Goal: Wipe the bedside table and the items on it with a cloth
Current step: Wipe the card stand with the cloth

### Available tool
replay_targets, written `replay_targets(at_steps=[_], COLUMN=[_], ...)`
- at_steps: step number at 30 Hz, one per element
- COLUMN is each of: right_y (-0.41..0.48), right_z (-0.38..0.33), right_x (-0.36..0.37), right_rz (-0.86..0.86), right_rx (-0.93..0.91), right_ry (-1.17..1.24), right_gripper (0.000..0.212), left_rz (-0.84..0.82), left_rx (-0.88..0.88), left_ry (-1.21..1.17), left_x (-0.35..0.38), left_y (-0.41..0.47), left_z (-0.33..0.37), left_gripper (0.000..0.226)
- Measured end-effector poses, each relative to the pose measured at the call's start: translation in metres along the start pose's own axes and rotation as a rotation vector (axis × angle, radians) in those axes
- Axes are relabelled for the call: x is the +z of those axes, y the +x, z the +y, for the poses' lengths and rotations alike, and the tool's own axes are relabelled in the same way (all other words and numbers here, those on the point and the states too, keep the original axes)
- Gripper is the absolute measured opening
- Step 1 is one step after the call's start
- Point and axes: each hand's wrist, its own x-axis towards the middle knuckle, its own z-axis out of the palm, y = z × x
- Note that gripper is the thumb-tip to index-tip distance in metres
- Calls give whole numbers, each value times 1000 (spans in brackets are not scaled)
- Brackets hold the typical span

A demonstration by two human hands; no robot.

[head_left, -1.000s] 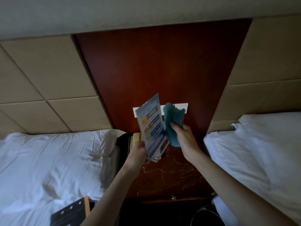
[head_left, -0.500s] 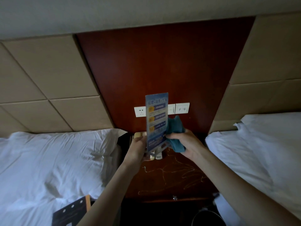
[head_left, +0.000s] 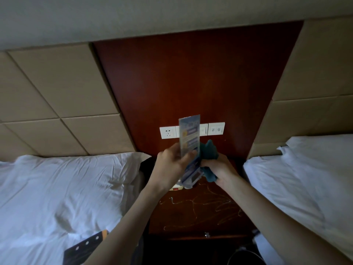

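Sliding downward over the last 1 second, the teal cloth (head_left: 209, 153) has gone from near the top of the blue printed card (head_left: 189, 134) to a bunch against its lower half, just right of the frame's centre. The right hand (head_left: 224, 170) grips the cloth, fingers curled round the wad. The left hand (head_left: 170, 163) pinches the card at about mid-height, thumb in front and fingers behind; 1 second ago it held the card near the bottom. The card has swung from a tilt to nearly upright and now shows more edge-on, in front of the white switch panel (head_left: 216, 129). Its clear base appears lifted off the bedside table (head_left: 200, 213), though that is hard to confirm.

That 1 downward pass over the card looks close to finished, so the card is probably ready to be turned or set down. The cloth is not touching the scratched dark tabletop in the lower centre. A pale object (head_left: 176, 187) lies under the left wrist, too hidden to name.
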Motion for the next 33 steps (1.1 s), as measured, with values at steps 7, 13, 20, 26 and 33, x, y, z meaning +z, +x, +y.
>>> replay_targets(at_steps=[7, 13, 20, 26, 33], right_y=[0, -13, -37, -36, -26], right_z=[-6, -14, 7, -4, -32], right_x=[1, 7, 23, 28, 27], right_rz=[84, -86, -122, -160, -64], right_rx=[27, 111, 210, 249, 112], right_ry=[227, 632, 426, 362, 519], right_gripper=[23, 22, 16, 19, 24], left_rz=[269, 461, 551, 546, 483], left_rx=[-11, -58, -113, -126, -120], left_ry=[-269, -649, -964, -1054, -982], left_x=[5, 16, 17, 11, 16], left_y=[2, -1, 3, -2, -7], left_z=[-8, -16, -21, -31, -30], left_gripper=[14, 12, 16, 9, 13])
